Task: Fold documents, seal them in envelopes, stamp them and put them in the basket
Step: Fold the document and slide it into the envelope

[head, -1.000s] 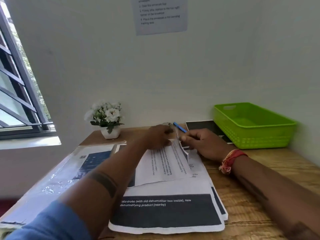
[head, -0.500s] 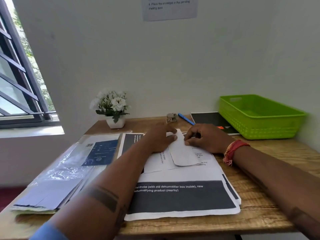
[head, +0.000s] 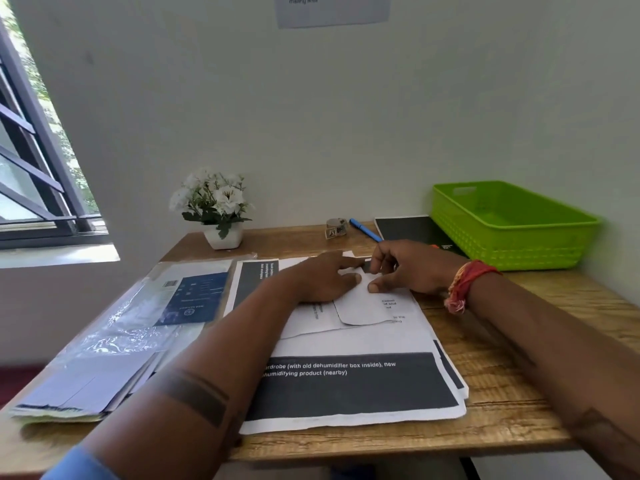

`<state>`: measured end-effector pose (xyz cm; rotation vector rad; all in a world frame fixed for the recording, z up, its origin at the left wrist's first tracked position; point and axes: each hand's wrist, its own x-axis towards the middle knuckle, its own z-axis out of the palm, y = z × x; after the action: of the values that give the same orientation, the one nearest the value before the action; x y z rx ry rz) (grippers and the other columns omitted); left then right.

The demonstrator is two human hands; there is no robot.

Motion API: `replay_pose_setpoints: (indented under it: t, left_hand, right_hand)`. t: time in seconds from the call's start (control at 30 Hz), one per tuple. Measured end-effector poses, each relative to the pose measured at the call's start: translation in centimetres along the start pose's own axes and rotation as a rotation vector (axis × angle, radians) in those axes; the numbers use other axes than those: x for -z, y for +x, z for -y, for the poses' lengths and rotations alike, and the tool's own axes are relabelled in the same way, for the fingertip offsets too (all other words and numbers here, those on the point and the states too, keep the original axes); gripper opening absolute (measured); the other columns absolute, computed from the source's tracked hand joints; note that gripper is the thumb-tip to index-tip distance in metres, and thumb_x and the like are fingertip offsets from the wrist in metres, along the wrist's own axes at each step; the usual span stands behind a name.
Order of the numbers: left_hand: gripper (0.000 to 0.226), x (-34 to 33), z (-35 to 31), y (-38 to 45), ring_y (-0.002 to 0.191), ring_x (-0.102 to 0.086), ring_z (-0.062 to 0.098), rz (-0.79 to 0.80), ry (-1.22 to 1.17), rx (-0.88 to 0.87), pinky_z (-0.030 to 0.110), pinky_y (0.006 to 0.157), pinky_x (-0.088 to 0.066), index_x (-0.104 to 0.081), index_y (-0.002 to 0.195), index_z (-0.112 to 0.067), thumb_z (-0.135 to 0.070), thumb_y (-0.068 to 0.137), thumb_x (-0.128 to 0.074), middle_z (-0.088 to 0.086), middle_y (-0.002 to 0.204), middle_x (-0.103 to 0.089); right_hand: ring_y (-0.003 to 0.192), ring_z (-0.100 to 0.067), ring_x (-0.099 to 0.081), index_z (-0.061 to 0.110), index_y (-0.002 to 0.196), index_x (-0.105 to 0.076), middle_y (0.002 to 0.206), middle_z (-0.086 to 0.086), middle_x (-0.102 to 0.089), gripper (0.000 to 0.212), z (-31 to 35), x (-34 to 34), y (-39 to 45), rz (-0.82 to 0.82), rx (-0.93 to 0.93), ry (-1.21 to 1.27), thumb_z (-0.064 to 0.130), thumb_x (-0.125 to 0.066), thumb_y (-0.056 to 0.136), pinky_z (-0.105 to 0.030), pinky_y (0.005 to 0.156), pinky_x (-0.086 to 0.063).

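The folded document point(head: 360, 303) lies on the stack of printed sheets point(head: 353, 386), directly under both sets of fingers, its rounded free edge pointing toward the person. The left hand point(head: 325, 278) rests flat on it with fingers straight, pressing the paper down. The right hand point(head: 412, 268) has curled fingers and thumb pinching the fold's far edge beside the left fingertips.

Judging by this, the work is at its first stage: one sheet is being creased, while nothing is sealed or stamped, and the green basket point(head: 512, 251), well to the right of the right hand, shows no envelope inside.

Left of the left forearm sits a plastic-wrapped pack of envelopes point(head: 114, 341). Beyond the fingertips lie a tape roll point(head: 336, 227), a blue pen point(head: 365, 229) and a black notebook point(head: 408, 230). The wooden desk point(head: 512, 393) stands against a pale wall, with potted white flowers point(head: 218, 209), a window point(head: 31, 174) at left and a posted notice point(head: 332, 8) above.
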<state>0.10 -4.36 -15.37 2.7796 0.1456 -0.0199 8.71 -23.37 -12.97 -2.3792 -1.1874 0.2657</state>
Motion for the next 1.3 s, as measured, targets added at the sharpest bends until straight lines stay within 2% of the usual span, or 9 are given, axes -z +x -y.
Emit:
replay_pose_setpoints:
  t: [0.2, 0.43, 0.53, 0.63, 0.77, 0.87, 0.97, 1.17, 1.3]
  left_hand:
    - [0.055, 0.4, -0.4, -0.4, 0.150, -0.027, 0.021, 0.044, 0.023, 0.032, 0.040, 0.122, -0.021, -0.033, 0.153, -0.045, -0.056, 0.100, -0.045, -0.005, 0.166, -0.020]
    - [0.055, 0.7, -0.9, -0.8, 0.147, -0.032, 0.019, 0.044, -0.018, 0.043, 0.037, 0.119, -0.024, -0.035, 0.152, -0.044, -0.055, 0.099, -0.049, -0.007, 0.165, -0.024]
    - [0.064, 0.6, -0.8, -0.9, 0.147, -0.033, 0.020, 0.024, -0.020, 0.079, 0.035, 0.116, -0.026, -0.032, 0.154, -0.038, -0.059, 0.097, -0.051, -0.005, 0.164, -0.028]
    - [0.070, 0.7, -0.9, -1.1, 0.147, -0.032, 0.020, 0.026, -0.014, 0.093, 0.036, 0.117, -0.025, -0.028, 0.157, -0.033, -0.060, 0.097, -0.050, -0.003, 0.164, -0.027]
    - [0.071, 0.7, -1.2, -1.4, 0.149, -0.029, 0.019, 0.030, -0.012, 0.079, 0.031, 0.117, -0.023, -0.027, 0.158, -0.029, -0.059, 0.098, -0.049, -0.003, 0.165, -0.025]
    - [0.071, 0.8, -1.2, -1.6, 0.149, -0.028, 0.018, 0.032, 0.001, 0.068, 0.029, 0.116, -0.021, -0.026, 0.158, -0.029, -0.059, 0.098, -0.047, -0.005, 0.166, -0.024]
    - [0.070, 0.9, -1.3, -1.6, 0.150, -0.027, 0.018, 0.040, 0.009, 0.062, 0.029, 0.116, -0.021, -0.024, 0.159, -0.026, -0.056, 0.100, -0.046, -0.003, 0.166, -0.024]
    - [0.070, 1.0, -1.4, -1.6, 0.147, -0.032, 0.020, 0.052, 0.013, 0.068, 0.031, 0.112, -0.026, -0.024, 0.158, -0.023, -0.056, 0.101, -0.045, 0.001, 0.163, -0.030]
    - [0.072, 0.8, -0.9, -1.4, 0.147, -0.033, 0.020, 0.047, 0.012, 0.066, 0.028, 0.109, -0.025, -0.024, 0.158, -0.020, -0.057, 0.100, -0.045, 0.002, 0.163, -0.030]
  right_hand:
    - [0.077, -0.005, -0.052, 0.033, 0.104, -0.057, 0.091, 0.009, -0.057, 0.041, 0.4, 1.3, -1.6, 0.219, -0.014, -0.093, 0.049, -0.081, 0.075, -0.022, 0.065, -0.037]
    - [0.087, -0.012, -0.053, 0.033, 0.115, -0.053, 0.104, 0.002, -0.057, 0.062, 1.4, 2.4, -2.4, 0.436, -0.021, -0.198, 0.051, -0.086, 0.065, -0.032, 0.077, -0.048]
    - [0.084, -0.011, -0.055, 0.036, 0.109, -0.059, 0.100, 0.000, -0.063, 0.055, 0.4, 2.0, -2.2, 0.314, 0.057, -0.054, 0.057, -0.082, 0.065, -0.037, 0.081, -0.050]
    - [0.075, 0.003, -0.053, 0.041, 0.110, -0.067, 0.090, 0.014, -0.060, 0.021, -0.4, 1.5, -1.7, 0.161, 0.140, -0.061, 0.041, -0.070, 0.089, -0.017, 0.069, -0.041]
    - [0.087, 0.011, -0.055, 0.041, 0.118, -0.070, 0.106, 0.030, -0.062, 0.028, -0.3, 0.3, -0.9, 0.010, 0.156, -0.206, 0.026, -0.057, 0.099, -0.005, 0.073, -0.033]
    - [0.113, -0.009, -0.059, 0.035, 0.125, -0.068, 0.129, 0.014, -0.065, 0.032, 0.0, -0.6, 0.3, -0.067, 0.127, -0.313, 0.025, -0.054, 0.098, -0.016, 0.094, -0.036]
    - [0.121, -0.014, -0.056, 0.033, 0.131, -0.064, 0.133, 0.009, -0.064, 0.035, 0.9, -0.9, 1.5, -0.051, 0.097, -0.378, 0.023, -0.050, 0.100, -0.024, 0.105, -0.036]
    - [0.125, -0.021, -0.054, 0.031, 0.133, -0.064, 0.141, -0.001, -0.058, 0.037, 1.6, -0.9, 3.9, -0.061, 0.025, -0.410, 0.022, -0.052, 0.099, -0.027, 0.104, -0.038]
    - [0.113, -0.023, -0.060, 0.025, 0.126, -0.069, 0.129, -0.004, -0.065, 0.035, 1.9, -1.0, 5.2, -0.068, 0.023, -0.433, 0.021, -0.048, 0.098, -0.030, 0.096, -0.044]
